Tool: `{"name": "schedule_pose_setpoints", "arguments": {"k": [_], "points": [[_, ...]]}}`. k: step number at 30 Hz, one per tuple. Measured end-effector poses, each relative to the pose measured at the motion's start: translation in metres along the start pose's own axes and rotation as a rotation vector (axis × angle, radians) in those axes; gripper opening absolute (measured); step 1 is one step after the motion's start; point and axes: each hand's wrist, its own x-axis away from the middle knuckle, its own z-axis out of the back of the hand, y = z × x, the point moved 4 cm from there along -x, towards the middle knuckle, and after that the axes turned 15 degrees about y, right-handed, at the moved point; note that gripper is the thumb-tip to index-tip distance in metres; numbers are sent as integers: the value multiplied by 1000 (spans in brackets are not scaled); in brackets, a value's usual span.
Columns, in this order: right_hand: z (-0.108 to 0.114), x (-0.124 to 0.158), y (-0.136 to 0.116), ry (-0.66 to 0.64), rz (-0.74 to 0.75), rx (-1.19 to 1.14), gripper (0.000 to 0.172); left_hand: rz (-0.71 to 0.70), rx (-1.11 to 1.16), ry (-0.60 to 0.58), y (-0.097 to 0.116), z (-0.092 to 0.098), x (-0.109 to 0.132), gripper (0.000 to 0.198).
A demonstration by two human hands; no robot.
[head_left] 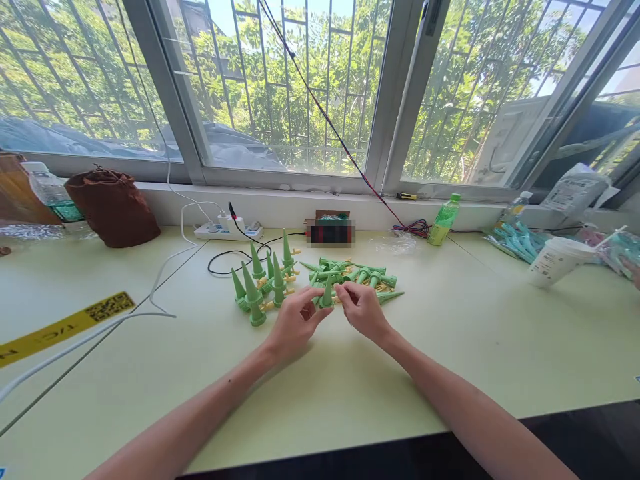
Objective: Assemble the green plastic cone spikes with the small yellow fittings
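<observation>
My left hand [301,313] grips a green cone-shaped watering spike [327,295] near its base, with the tip pointing up. Just to the right, my right hand [361,308] is closed in a pinch close to that spike; whatever its fingertips hold is hidden. Left of my hands, several green spikes with yellow valves [254,293] stand upright in a group. Behind my hands lies a loose pile of green spikes and yellow parts [367,273], partly covered by my fingers.
Along the sill side are a power strip [227,230], a pixelated dark device [330,233] and a green bottle [444,220]. A brown pouch [113,207] stands back left. A white cup [557,261] leans at the right. White cable [165,267] crosses the table's left side.
</observation>
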Motion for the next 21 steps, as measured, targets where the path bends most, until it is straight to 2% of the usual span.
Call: {"name": "schedule_pose_setpoints", "arguments": {"k": [5, 8, 12, 17, 21], "points": [[1, -1, 0, -15, -1, -13, 35, 135, 36, -27, 2, 0, 1, 29], [3, -1, -2, -8, 42, -10, 24, 240, 90, -46, 2, 1, 0, 31], [3, -1, -6, -27, 115, 13, 21, 339, 186, -61, 5, 2, -1, 31], [3, -3, -4, -52, 150, -1, 18, 367, 221, -64, 8, 3, -2, 30], [1, -3, 2, -77, 133, -18, 17, 330, 187, -58, 4, 3, -1, 31]]}}
